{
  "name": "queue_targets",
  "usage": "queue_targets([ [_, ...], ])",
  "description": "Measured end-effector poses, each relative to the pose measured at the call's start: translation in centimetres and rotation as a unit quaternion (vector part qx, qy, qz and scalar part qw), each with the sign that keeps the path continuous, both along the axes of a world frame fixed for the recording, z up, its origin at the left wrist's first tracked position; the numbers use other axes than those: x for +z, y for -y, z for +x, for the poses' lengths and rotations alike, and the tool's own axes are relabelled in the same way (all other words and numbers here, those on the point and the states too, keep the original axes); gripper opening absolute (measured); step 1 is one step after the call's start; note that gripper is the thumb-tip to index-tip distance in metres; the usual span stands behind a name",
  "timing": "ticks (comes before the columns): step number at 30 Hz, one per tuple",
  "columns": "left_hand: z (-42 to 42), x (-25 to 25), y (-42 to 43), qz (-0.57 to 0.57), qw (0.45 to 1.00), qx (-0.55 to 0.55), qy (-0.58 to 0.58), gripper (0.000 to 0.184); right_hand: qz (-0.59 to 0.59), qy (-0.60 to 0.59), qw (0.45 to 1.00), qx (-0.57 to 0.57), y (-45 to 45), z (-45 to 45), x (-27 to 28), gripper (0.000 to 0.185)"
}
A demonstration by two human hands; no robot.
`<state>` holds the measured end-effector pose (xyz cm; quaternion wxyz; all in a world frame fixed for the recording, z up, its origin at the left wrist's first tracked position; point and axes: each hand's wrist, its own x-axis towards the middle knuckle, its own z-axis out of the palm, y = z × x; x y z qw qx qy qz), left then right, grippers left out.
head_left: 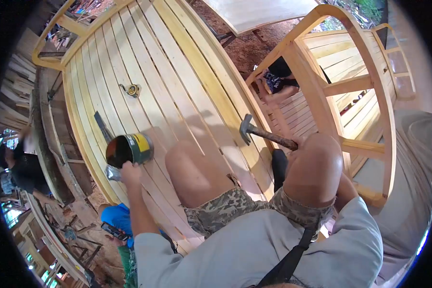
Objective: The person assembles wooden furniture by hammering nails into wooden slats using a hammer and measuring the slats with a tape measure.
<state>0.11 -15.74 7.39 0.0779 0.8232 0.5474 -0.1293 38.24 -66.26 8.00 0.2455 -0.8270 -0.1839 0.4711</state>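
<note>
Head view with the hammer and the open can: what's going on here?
A person sits on a slatted wooden platform. Their left hand is at the rim of an open can. The right hand, mostly hidden by the raised knee, seems to hold the hammer by its handle. A dark flat strip and a small round black-and-yellow object lie on the slats.
</note>
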Motion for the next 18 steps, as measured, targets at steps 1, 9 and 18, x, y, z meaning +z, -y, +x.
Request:
queue_targets([
  [1, 0.3, 0.5, 1.4, 0.008, 1.0, -0.004, -0.008, 0.025, -0.002, 0.0, 1.0, -0.015, 0.4, -0.4, -0.4, 0.025],
  [9, -3.1, 0.9, 6.6, -0.011, 0.999, -0.008, -0.049, 0.035, 0.065, 0.051, 0.981, -0.176, 2.6, 2.6, -0.4, 0.025],
  [18, 1.8, 1.9, 0.1, -0.149, 0.988, 0.049, -0.01, 0.046, 0.151, 0.338, 0.901, -0.228, -1.5, 24.1, 19.6, 0.023],
])
